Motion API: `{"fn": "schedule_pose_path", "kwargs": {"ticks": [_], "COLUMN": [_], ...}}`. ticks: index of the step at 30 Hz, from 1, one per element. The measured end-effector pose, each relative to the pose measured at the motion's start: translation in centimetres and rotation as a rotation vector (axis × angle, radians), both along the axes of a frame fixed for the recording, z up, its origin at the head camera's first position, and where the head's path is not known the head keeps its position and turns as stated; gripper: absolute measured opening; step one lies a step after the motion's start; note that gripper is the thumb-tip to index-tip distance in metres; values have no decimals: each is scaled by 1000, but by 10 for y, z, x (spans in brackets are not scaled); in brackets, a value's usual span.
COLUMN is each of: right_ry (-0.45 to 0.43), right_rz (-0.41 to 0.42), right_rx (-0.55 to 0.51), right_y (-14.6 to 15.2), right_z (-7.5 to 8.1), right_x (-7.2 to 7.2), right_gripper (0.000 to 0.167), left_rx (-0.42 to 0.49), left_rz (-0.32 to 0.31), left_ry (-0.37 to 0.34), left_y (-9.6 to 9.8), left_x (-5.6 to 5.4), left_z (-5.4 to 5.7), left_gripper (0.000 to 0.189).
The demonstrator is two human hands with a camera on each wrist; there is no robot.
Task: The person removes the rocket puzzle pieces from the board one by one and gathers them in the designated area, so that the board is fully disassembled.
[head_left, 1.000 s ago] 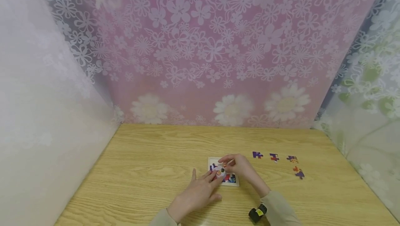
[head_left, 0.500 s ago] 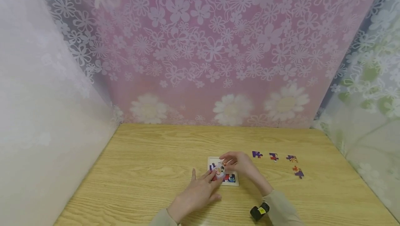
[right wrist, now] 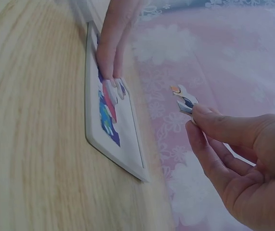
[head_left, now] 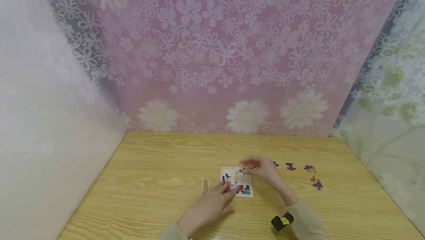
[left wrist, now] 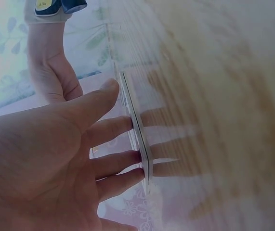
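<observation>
here, the right hand pinches 1 puzzle piece; the left hand rests outstretched on the tray.

Piece raised within the right hand's pinch.
The white jigsaw piece with orange and dark markings has risen toward the far side, baring more pale base in the square white-rimmed puzzle tray. The right hand has shifted far and right, now partly covering the leftmost loose purple jigsaw piece.
</observation>
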State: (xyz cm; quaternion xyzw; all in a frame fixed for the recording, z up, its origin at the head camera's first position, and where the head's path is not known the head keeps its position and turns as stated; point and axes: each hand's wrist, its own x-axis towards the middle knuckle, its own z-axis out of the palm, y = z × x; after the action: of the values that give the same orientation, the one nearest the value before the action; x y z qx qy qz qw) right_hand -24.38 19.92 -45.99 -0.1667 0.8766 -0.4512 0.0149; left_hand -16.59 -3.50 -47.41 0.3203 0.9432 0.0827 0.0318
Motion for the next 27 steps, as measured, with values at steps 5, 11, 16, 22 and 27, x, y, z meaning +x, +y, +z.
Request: {"fn": "schedule_pose_path", "kwargs": {"ticks": [5,11,16,22,27], "right_ry": [-3,-36,-85,-78,-57], "right_rz": [-37,-73,-61,-50,-52], "right_rx": [-17,-50,-142,-159,-169], "right_y": [5,15,24,36,49], "right_z": [4,6,9,14,12], "right_x": [-1,-2,0,6,9], "right_gripper": [22,21,29,32,34], "left_rx": [8,6,4,-1,-1], "left_rz": [0,6,2,9,14], "left_ry": [-8,-14,-14,-14,-13], "left_y": [0,0,1,1,1], "left_x": [0,0,1,1,1], "left_z": [-1,-1,1,2,1], "left_gripper": [59,58,58,58,58]}}
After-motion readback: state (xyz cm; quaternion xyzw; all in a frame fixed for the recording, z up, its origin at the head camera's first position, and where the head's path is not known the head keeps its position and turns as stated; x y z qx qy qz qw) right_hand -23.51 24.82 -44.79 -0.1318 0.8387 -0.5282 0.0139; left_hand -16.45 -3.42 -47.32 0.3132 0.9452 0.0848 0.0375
